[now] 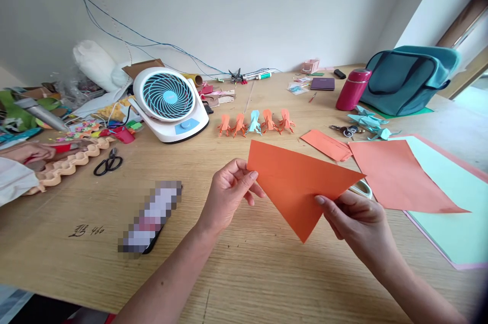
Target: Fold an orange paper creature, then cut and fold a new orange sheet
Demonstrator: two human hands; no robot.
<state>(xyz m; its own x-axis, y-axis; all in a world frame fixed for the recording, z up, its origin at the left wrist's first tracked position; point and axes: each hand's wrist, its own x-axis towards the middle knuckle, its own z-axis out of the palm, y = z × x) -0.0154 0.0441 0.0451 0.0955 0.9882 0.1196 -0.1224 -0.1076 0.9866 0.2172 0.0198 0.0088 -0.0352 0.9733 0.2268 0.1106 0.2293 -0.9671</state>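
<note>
I find the orange triangle held up above the desk, between the two hands. The left hand pinches its upper left corner, thumb on top and fingers curled behind. The right hand grips the lower right edge, thumb laid on the face and fingers underneath.

Handling, as I judge it: the sheet is folded paper, very light, thin and limp across its span but stiffer along the creased edge. It creases and tears easily, and it is not slippery. A light pinch at corners or along an edge suits it; squeezing the middle would dent it.

Just beside the right hand lie another orange sheet and a pale green sheet. A row of small folded figures stands further back, well apart from the hands.

Hidden or unclear:
- the right fingers behind the triangle
- a white object mostly covered by the triangle's tip; I cannot identify it
- a pixelated object on the desk
- how many layers the triangle has
</note>
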